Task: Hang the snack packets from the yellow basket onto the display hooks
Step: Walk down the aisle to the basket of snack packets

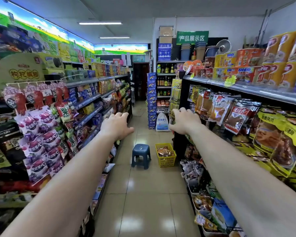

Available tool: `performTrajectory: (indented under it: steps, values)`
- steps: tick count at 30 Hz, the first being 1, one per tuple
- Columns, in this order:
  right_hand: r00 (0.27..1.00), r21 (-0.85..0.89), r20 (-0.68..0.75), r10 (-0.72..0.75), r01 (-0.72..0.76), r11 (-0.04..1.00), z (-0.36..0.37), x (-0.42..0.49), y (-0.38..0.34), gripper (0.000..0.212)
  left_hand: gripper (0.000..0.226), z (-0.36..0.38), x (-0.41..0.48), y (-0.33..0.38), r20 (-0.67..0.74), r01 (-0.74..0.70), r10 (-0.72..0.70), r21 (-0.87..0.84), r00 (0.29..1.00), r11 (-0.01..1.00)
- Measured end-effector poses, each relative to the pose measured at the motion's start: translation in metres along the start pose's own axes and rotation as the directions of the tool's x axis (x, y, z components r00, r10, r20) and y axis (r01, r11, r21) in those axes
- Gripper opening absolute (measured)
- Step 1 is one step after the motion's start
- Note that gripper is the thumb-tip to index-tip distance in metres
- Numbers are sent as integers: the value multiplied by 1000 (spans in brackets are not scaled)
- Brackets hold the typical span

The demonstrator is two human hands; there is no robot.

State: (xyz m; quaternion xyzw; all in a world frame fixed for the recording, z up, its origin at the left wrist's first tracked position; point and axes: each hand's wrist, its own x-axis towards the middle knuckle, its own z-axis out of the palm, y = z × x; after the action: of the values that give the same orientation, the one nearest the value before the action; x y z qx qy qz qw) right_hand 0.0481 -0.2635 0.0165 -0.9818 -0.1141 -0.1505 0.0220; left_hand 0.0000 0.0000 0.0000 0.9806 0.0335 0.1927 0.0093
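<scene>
a yellow basket (166, 159) of snack packets (164, 151) sits on the aisle floor, a blue stool (141, 155) just beside it at 9 o'clock. above, the left hand (115, 124) reaches forward, fingers spread and empty; the right hand (184, 121) grips a packet near hooked packets (236, 117) at 3 o'clock.

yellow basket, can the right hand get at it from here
Probably not yet. The yellow basket sits on the floor well ahead, beside the blue stool, while the right hand is raised near the hanging packets. Nothing blocks the aisle, so stepping forward and bending should do it.
</scene>
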Motion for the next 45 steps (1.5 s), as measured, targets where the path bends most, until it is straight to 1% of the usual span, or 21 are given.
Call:
performTrajectory:
  steps: [3, 8, 10, 13, 15, 18, 24, 30, 32, 36, 40, 45]
  values:
    - [1000, -23, 22, -3, 3, 1000, 32, 39, -9, 73, 75, 30, 36, -17, 30, 25, -25, 8, 999, 1000]
    - [998, -69, 61, -9, 13, 998, 81, 132, -25, 67, 78, 89, 124, -54, 84, 14, -14, 10, 996, 1000]
    - [997, -65, 81, 1, 5, 998, 94, 175, -33, 69, 79, 107, 167, -71, 103, 5, -5, -1, 995, 1000]
    - [997, -57, 70, 24, -21, 998, 107, 238, -42, 74, 80, 126, 230, -93, 107, 1, 1, -23, 994, 1000]
    - [997, -38, 65, 43, -41, 998, 118, 279, -46, 77, 81, 140, 271, -103, 97, -21, 24, -33, 995, 999]
    - [995, -42, 90, 49, -45, 998, 142, 335, -47, 81, 82, 166, 325, -113, 127, -44, 46, -20, 991, 999]
    - [990, -23, 124, 74, -71, 997, 211, 455, -34, 77, 79, 240, 440, -117, 168, -83, 83, -6, 982, 996]
    - [988, -24, 128, 81, -79, 997, 281, 595, -5, 77, 78, 319, 575, -121, 196, -96, 91, 17, 976, 995]
    - [985, -13, 151, 89, -88, 996, 295, 644, 5, 79, 79, 337, 622, -122, 217, -79, 75, 9, 973, 997]
    - [981, -8, 167, 96, -96, 995, 317, 736, 22, 80, 81, 365, 709, -126, 207, -41, 42, -9, 977, 999]
    - [979, -11, 189, 75, -75, 997, 341, 816, 26, 80, 80, 400, 783, -133, 235, -56, 54, 2, 970, 998]
    - [977, -33, 203, 65, -60, 998, 383, 914, 24, 82, 76, 455, 873, -150, 240, -69, 73, -25, 968, 997]
